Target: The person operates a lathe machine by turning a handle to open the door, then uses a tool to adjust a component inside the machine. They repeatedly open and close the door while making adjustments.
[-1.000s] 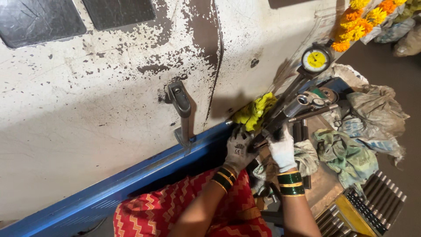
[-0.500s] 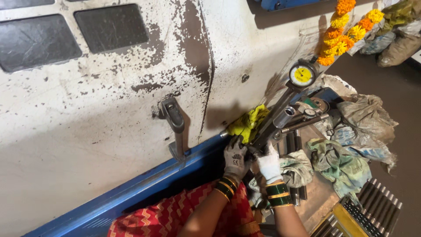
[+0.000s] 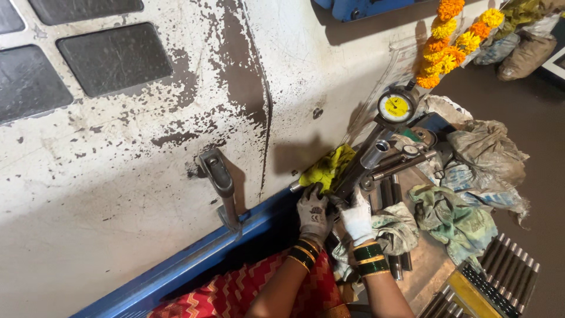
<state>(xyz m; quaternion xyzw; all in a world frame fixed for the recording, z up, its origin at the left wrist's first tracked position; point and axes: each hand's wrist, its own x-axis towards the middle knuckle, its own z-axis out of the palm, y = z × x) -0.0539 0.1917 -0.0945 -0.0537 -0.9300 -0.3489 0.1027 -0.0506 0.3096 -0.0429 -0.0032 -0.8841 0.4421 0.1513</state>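
Observation:
My left hand (image 3: 313, 213), in a grey work glove, is closed around the lower end of a long dark metal gauge shaft (image 3: 360, 168). My right hand (image 3: 356, 217), in a white glove, grips the same shaft just beside it. The shaft runs up to a round dial indicator with a yellow face (image 3: 395, 107). A yellow cloth (image 3: 325, 168) lies just above my left hand against the machine panel. Green and gold bangles sit on both wrists.
A worn white machine panel (image 3: 147, 147) with a metal door handle (image 3: 218, 174) and a blue lower rail (image 3: 194, 262) fills the left. Rags (image 3: 453, 215), metal rods (image 3: 393, 194) and a rack of steel pins (image 3: 506, 277) lie right. Orange flower garland (image 3: 453, 35) hangs above.
The view has shifted down and left, so the panel windows show more. Both hands stay on the gauge shaft, and have slid slightly lower in the picture.

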